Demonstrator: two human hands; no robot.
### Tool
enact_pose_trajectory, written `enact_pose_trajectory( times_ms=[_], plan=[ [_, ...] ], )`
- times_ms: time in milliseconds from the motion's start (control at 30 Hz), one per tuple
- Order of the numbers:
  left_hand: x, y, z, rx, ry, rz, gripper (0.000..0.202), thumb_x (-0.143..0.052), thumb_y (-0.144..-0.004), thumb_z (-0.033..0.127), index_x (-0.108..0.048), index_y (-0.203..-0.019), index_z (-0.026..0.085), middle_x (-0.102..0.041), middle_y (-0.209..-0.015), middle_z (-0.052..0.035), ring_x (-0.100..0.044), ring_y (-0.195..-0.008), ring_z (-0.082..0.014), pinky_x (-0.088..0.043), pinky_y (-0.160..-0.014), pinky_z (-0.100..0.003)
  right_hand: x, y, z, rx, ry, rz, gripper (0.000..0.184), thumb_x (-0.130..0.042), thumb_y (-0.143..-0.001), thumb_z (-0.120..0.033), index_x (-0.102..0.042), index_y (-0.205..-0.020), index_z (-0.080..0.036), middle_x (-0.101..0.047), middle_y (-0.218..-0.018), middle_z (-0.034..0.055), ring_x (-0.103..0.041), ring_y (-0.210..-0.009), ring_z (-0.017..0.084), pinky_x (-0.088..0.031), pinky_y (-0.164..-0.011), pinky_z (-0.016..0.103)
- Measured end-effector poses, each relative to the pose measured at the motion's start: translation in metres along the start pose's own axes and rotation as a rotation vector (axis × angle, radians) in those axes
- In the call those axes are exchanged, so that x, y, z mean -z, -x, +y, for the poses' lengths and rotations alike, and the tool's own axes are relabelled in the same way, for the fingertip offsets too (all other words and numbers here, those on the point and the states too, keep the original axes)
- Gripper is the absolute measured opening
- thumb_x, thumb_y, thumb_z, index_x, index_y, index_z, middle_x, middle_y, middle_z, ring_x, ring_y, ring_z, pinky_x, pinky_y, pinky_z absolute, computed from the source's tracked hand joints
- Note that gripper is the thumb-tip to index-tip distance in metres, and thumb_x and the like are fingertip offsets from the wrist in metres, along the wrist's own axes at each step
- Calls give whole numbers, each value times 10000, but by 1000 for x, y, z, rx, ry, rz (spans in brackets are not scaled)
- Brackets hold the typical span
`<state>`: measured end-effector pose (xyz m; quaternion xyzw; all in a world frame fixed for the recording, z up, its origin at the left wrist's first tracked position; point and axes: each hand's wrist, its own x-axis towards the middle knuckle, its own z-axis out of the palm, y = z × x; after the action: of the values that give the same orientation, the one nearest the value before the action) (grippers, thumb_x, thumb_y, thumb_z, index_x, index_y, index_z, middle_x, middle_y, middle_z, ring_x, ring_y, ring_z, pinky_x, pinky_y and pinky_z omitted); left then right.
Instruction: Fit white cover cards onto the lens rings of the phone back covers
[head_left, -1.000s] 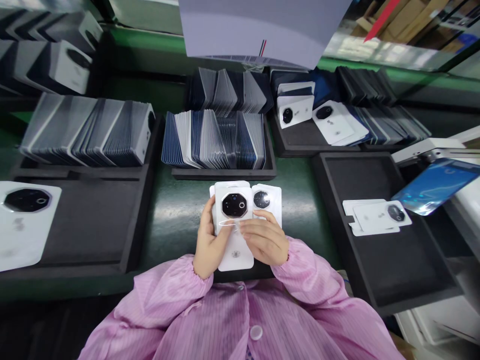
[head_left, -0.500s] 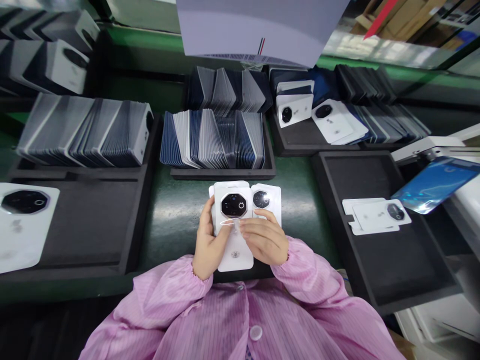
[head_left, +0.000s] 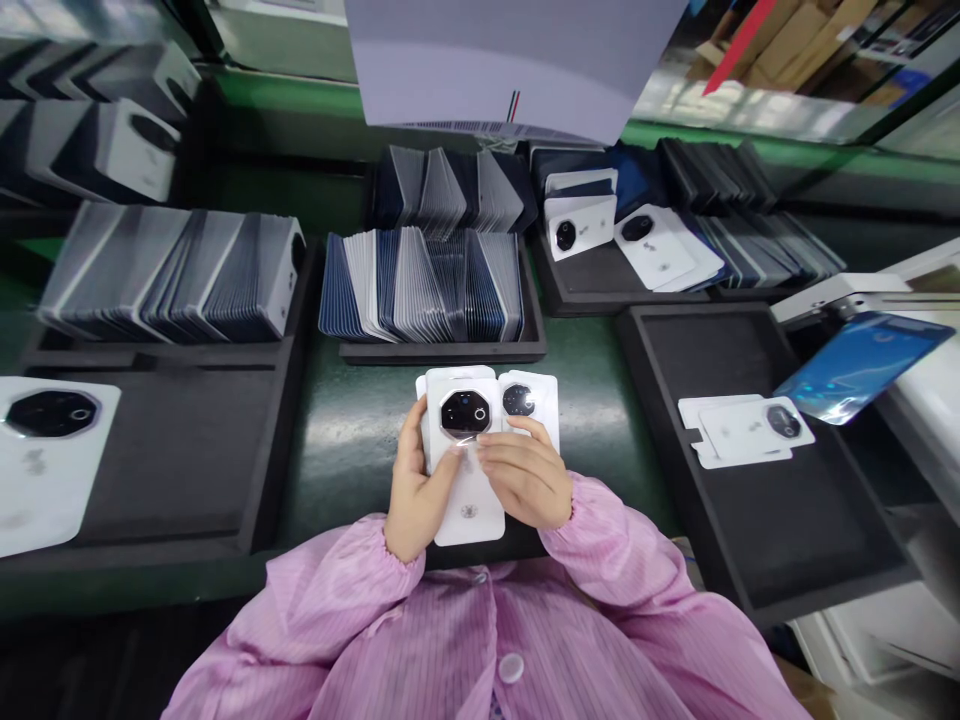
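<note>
In the middle, a white phone-back-shaped card (head_left: 469,515) with a black camera patch lies upright before me. My left hand (head_left: 417,485) is closed round its left edge, thumb laid across its face. My right hand (head_left: 527,475) is closed, fingers together and bent over the card's right side. Its fingertips meet a thin, shiny clear film (head_left: 466,440) just below the camera patch, close to my left thumb; the film's outline is hard to make out. Behind it a second white card shows at the top edge. Another white card (head_left: 546,400) lies beside it, partly under my right fingers.
A dark tray (head_left: 442,352) ahead holds fanned blue and grey cards (head_left: 424,285). The left tray (head_left: 176,450) carries more stacks and a large white card (head_left: 52,470). In the right tray (head_left: 817,530) lie white cards (head_left: 742,432) beside a blue glossy screen (head_left: 862,365). A grey panel (head_left: 517,60) hangs above.
The camera view has shifted slightly. Both hands stay almost in place on the card; the clear film's glint below the camera patch looks narrower and has changed shape.
</note>
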<state>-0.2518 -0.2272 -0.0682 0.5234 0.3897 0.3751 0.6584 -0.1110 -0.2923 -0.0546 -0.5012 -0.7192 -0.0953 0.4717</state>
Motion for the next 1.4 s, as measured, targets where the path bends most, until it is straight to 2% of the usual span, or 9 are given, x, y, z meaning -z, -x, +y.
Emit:
enact_pose_trajectory(
  times_ms=[167,333,567,733,833,967,1167,1233,1400],
  plan=[
    [-2,1,1,45,29,-8,604,-643,-822,319,-388,-1367,263,-488,-1405,-98,-483,-1285,-249,-376,-1085,-402,0,1,1,-119,86,-8,489,-577,-834,-103,-464,-1288,-247,-714,-1098,76,-642,-1121,226,-425,-1031,505],
    [-4,4,5,56,55,-80,607,-648,-821,330,-384,-1363,260,-448,-1441,-101,-485,-1286,-247,-429,-1043,-373,3,-4,6,-360,65,-72,802,-663,-805,-302,-232,-1470,-181,-375,-1480,192,-340,-1393,321,-353,-1089,558],
    [-6,7,4,268,154,-242,684,-678,-781,374,-364,-1374,240,-484,-1410,-124,-535,-1230,-281,-482,-975,-411,24,-9,18,-690,-112,72,194,-670,-807,-276,-631,-988,-218,-619,-1156,97,-595,-1108,235,-482,-964,442],
    [-6,6,7,235,147,-201,676,-675,-785,369,-360,-1369,242,-465,-1426,-118,-509,-1257,-276,-449,-1014,-419,29,-3,21,-861,-255,-63,599,-779,-685,-362,-526,-1210,-224,-587,-1198,106,-612,-1045,236,-513,-903,431],
    [-6,6,8,230,153,-195,684,-678,-783,371,-355,-1372,242,-448,-1440,-117,-492,-1274,-280,-434,-1030,-424,22,0,21,-884,-323,-98,570,-769,-695,-361,-552,-1203,-220,-556,-1259,121,-602,-1078,236,-527,-882,401],
    [-6,6,5,306,196,-217,685,-665,-794,385,-351,-1384,232,-474,-1422,-125,-489,-1277,-287,-433,-1027,-435,25,1,29,-895,-344,79,329,-749,-718,-334,-652,-1004,-205,-592,-1195,101,-610,-1060,222,-548,-818,347],
    [-5,1,7,318,244,-147,674,-673,-782,395,-371,-1368,255,-552,-1346,-111,-569,-1189,-280,-502,-936,-405,59,11,55,-1013,-386,727,403,-736,-729,-287,-564,-1085,-212,-708,-914,32,-687,-781,158,-561,-714,307],
    [-4,-1,10,319,263,-95,685,-682,-769,396,-366,-1361,260,-564,-1327,-113,-599,-1144,-280,-525,-892,-401,62,18,62,-1052,-392,627,490,-747,-710,-297,-544,-1147,-210,-714,-922,41,-691,-779,166,-563,-688,304],
    [-3,-2,14,281,242,-41,683,-686,-765,379,-367,-1357,265,-550,-1339,-113,-597,-1146,-270,-531,-877,-385,38,34,65,-975,-145,84,459,-732,-703,-371,-596,-1104,-194,-675,-834,28,-662,-732,189,-569,-692,367]
  ],
)
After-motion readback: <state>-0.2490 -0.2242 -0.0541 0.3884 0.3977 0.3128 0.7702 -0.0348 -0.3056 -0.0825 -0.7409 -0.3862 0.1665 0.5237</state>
